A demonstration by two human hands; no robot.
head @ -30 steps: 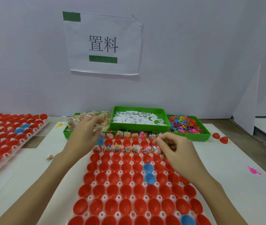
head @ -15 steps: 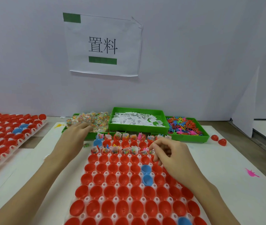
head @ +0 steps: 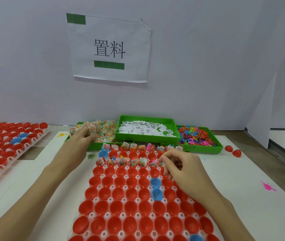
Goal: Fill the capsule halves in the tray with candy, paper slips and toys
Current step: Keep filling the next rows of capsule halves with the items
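A white tray (head: 124, 200) holds rows of red capsule halves (head: 117, 193) and a few blue ones (head: 155, 182). Its far first and third rows hold candy packets, slips and toys. Behind it stand three green bins: candy packets (head: 103, 131), paper slips (head: 147, 130) and coloured toys (head: 197, 136). My left hand (head: 79, 141) reaches into the candy bin, fingers curled into the packets. My right hand (head: 181, 167) hovers at the right end of the third row, fingertips pinched together on what looks like a small candy packet; the fingers hide most of it.
A second tray of red and blue halves (head: 8, 141) lies at the left. Two loose red halves (head: 233, 151) sit right of the toy bin. A pink toy (head: 267, 186), a yellow toy (head: 61, 135) and a stray candy packet (head: 90, 156) lie on the white mat.
My left hand has moved left and back from the tray's far corner into the candy pile. My right hand has stayed at the third row's right end.
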